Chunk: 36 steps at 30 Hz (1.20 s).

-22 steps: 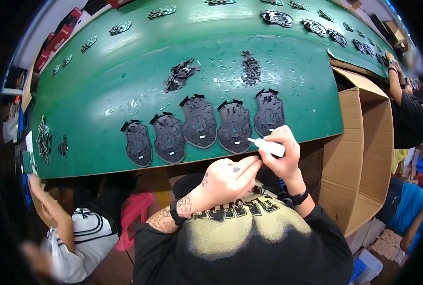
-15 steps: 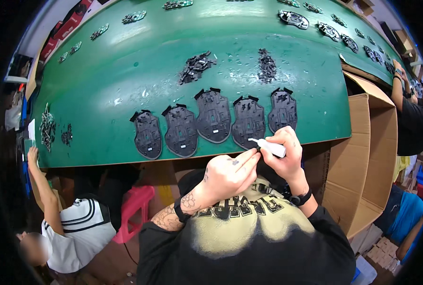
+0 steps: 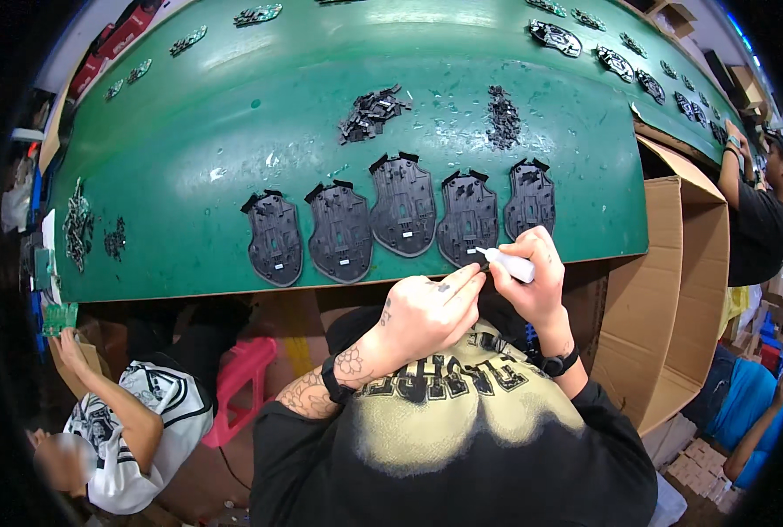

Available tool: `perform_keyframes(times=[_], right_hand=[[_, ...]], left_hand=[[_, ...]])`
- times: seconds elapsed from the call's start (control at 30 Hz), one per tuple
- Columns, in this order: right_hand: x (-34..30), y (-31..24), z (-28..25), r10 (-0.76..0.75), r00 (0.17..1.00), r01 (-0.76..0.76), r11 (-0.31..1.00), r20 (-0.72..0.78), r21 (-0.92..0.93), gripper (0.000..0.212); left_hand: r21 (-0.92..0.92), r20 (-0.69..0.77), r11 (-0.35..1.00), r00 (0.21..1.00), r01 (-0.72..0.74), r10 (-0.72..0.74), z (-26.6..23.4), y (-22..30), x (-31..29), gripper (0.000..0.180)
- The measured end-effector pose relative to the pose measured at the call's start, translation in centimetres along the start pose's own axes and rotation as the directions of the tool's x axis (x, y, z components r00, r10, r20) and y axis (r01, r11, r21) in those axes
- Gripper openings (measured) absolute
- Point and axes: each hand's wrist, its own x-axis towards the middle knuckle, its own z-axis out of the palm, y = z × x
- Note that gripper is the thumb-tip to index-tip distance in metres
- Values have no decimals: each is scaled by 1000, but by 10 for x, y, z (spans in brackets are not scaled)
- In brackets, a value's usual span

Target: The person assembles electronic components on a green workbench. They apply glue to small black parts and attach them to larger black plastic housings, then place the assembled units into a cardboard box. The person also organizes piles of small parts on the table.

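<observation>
Head view: small white squeeze bottle (image 3: 512, 263), tapered nozzle, between both hands.

The wide green work table (image 3: 233, 132) carries five flat black plastic shells (image 3: 402, 211) in a row near its front edge. Behind them lie two heaps of small black parts (image 3: 371, 112), probably clips.

The right hand (image 3: 532, 285) covers most of the small white plastic bottle (image 3: 512, 264), so only its nozzle end shows, and whatever the left hand (image 3: 426, 312) pinches near the counter's near edge is hidden behind its fingers. The heaps of tiny black parts (image 3: 371, 112) mid-counter are too small to tell apart. The green counter (image 3: 189, 132) is cut off at its far edge.
</observation>
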Motion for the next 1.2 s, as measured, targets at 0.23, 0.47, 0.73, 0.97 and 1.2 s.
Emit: perform_keyframes(times=[0.23, 0.47, 0.73, 0.97, 1.2], right_hand=[[0, -2, 1, 4, 999, -6, 998, 38, 56, 29], [33, -25, 23, -53, 995, 51, 998, 87, 24, 33], [41, -31, 45, -32, 988, 38, 999, 148, -36, 30], [40, -30, 46, -20, 989, 25, 999, 148, -34, 27], [40, -30, 48, -16, 988, 22, 999, 153, -36, 27]], left_hand=[[4, 26, 1000, 999, -23, 23, -3, -3, -4, 29], [79, -119, 996, 992, 38, -28, -29, -12, -10, 24], [102, -162, 984, 978, 147, -129, -35, -26, -29, 26], [78, -148, 983, 977, 167, -154, -41, -24, -27, 22], [72, -139, 983, 978, 170, -159, -41, -24, -27, 23]])
